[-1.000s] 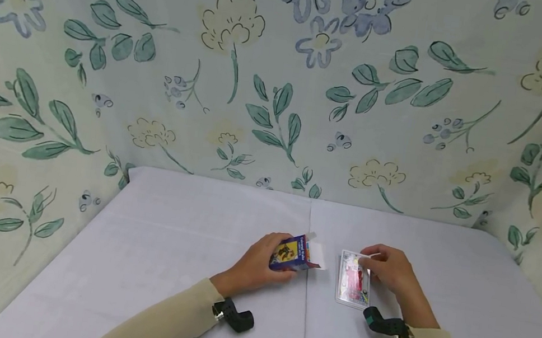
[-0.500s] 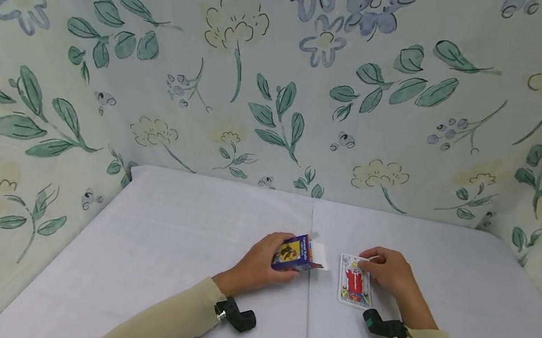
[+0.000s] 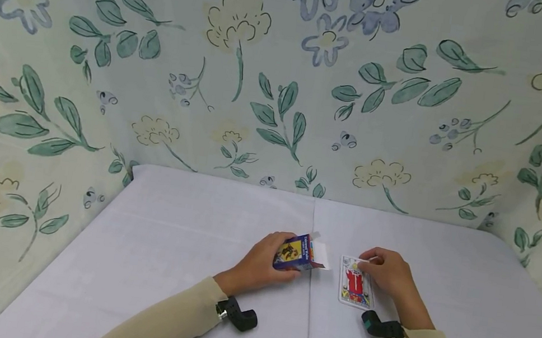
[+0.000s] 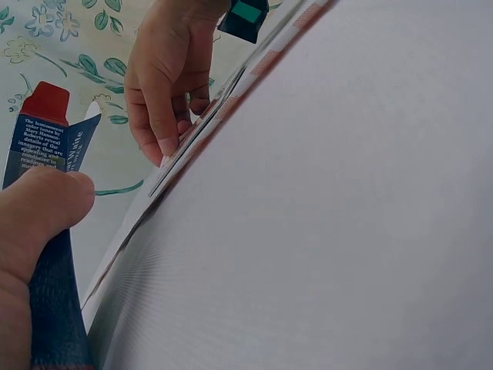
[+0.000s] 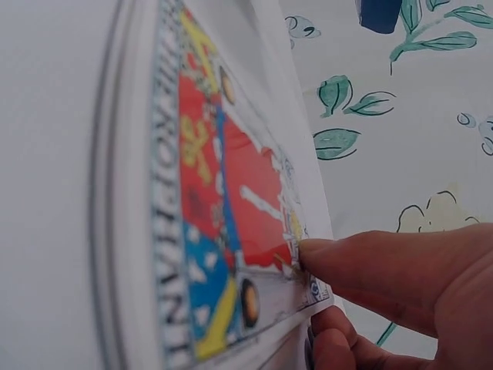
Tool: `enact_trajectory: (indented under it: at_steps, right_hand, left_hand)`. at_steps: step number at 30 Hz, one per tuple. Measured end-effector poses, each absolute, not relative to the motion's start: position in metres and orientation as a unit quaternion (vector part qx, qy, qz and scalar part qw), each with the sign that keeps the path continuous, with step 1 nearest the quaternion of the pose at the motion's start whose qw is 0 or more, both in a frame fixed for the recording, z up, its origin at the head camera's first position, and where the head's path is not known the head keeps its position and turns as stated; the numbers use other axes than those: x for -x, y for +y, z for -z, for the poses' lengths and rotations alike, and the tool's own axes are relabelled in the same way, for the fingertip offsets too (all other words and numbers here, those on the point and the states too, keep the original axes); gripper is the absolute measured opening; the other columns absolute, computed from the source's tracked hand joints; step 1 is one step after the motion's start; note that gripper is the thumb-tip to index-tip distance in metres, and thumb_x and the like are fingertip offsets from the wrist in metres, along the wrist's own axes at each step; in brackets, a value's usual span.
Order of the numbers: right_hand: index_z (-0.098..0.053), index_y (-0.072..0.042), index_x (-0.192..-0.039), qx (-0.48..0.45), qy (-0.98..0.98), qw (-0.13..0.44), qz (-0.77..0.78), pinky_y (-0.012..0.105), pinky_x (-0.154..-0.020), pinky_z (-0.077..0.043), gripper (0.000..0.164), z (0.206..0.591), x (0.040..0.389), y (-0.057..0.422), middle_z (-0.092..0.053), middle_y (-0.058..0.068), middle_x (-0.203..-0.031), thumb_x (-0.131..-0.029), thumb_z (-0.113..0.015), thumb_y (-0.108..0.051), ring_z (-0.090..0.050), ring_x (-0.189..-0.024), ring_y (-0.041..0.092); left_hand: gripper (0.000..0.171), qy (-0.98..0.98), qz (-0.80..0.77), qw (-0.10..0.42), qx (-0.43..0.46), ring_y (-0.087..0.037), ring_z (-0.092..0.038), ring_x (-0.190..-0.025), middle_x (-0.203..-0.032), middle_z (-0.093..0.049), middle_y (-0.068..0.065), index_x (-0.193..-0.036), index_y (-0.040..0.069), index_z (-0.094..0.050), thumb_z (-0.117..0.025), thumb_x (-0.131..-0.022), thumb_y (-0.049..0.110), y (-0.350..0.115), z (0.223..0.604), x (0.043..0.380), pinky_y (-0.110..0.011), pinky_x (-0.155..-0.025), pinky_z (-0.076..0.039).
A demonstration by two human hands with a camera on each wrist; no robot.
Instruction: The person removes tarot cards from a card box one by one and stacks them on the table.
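My left hand [image 3: 256, 263] grips a blue tarot card box [image 3: 292, 252] with a yellow picture panel, its white end flap standing open toward the right. In the left wrist view the thumb lies across the box [image 4: 54, 270]. Right of it on the table, a small stack of tarot cards lies face up. The top tarot card [image 3: 354, 283] shows a red-robed figure. My right hand [image 3: 390, 271] pinches this card at its upper right corner. In the right wrist view the thumb [image 5: 331, 258] presses the picture side, with curled fingers under the edge.
A white cloth [image 3: 183, 226] with a crease down the middle covers the table. Floral fabric [image 3: 242, 75] hangs behind and at both sides. A black wrist camera [image 3: 238, 314] is strapped on the left wrist, another camera [image 3: 381, 326] on the right.
The bright glare on the top tarot card has gone, and its red figure now shows clearly. Both hands keep nearly the same places; the head view has shifted slightly.
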State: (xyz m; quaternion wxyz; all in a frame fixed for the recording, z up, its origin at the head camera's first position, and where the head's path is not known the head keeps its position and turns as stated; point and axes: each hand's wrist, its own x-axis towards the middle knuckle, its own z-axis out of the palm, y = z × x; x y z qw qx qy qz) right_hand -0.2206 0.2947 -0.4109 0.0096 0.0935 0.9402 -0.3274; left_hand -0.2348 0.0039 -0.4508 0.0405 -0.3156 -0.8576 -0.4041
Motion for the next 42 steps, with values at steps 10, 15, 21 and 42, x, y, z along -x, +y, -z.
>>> enact_trajectory:
  at_steps: [10, 15, 21, 42]
  right_hand:
    - [-0.067, -0.003, -0.100, -0.098, 0.937, 0.007, 0.336, 0.030, -0.062, -0.053, 0.019, 0.410, 0.220, 0.296, -0.062, 0.016, -0.092, -0.086, -0.068, -0.015, -0.056, -0.078, 0.028]
    - [-0.067, -0.002, -0.100, -0.099, 0.937, 0.006, 0.335, 0.029, -0.060, -0.051, 0.018, 0.409, 0.220, 0.295, -0.062, 0.016, -0.091, -0.086, -0.067, -0.014, -0.056, -0.078, 0.029]
    - [-0.067, -0.002, -0.103, -0.098, 0.937, 0.010, 0.336, 0.031, -0.063, -0.053, 0.022, 0.406, 0.218, 0.296, -0.062, 0.016, -0.092, -0.086, -0.068, -0.016, -0.057, -0.078, 0.028]
    - [-0.062, -0.019, -0.111, -0.008, 0.933, -0.071, 0.353, 0.025, -0.060, -0.052, 0.040, 0.445, 0.252, 0.301, -0.064, 0.005, -0.099, -0.086, -0.068, -0.050, -0.061, -0.080, 0.019]
  left_hand:
    - [0.075, -0.858, 0.403, 0.041, 0.316, -0.010, -0.049, -0.109, -0.132, -0.051, -0.001, -0.142, 0.014, -0.040, -0.075, -0.082, 0.042, 0.006, 0.451, 0.235, -0.028, -0.094, -0.044]
    - [0.075, -0.856, 0.405, 0.042, 0.320, -0.010, -0.049, -0.108, -0.131, -0.052, -0.001, -0.142, 0.014, -0.040, -0.075, -0.081, 0.042, 0.006, 0.452, 0.237, -0.028, -0.093, -0.044]
    - [0.075, -0.854, 0.405, 0.046, 0.322, -0.009, -0.048, -0.106, -0.129, -0.052, 0.000, -0.142, 0.014, -0.040, -0.075, -0.082, 0.042, 0.007, 0.454, 0.237, -0.026, -0.091, -0.044]
    - [0.075, -0.850, 0.418, 0.043, 0.319, -0.009, -0.049, -0.105, -0.128, -0.052, 0.000, -0.142, 0.015, -0.041, -0.073, -0.082, 0.046, 0.003, 0.455, 0.235, -0.027, -0.090, -0.044]
